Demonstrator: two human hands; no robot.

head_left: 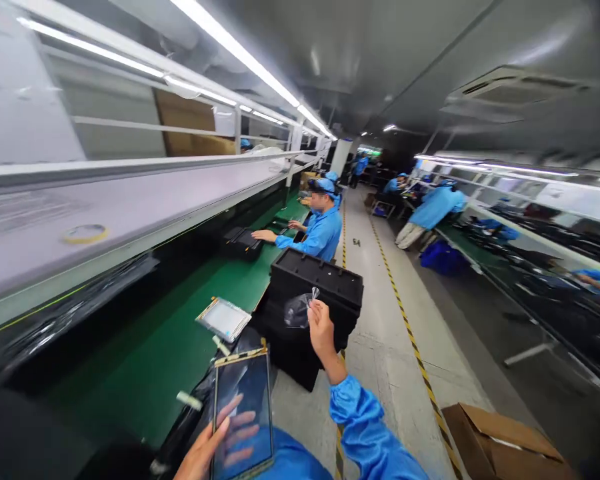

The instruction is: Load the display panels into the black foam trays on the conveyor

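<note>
Holding glass panel in left hand, right hand pinching clear film — raised.

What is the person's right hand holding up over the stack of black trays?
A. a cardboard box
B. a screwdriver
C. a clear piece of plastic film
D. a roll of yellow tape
C: the right hand pinches a crumpled clear plastic film above the black trays, while the left hand supports a glass panel.

The person wears bright blue long sleeves, gathered at the cuff, on the bare left hand and right hand
</note>
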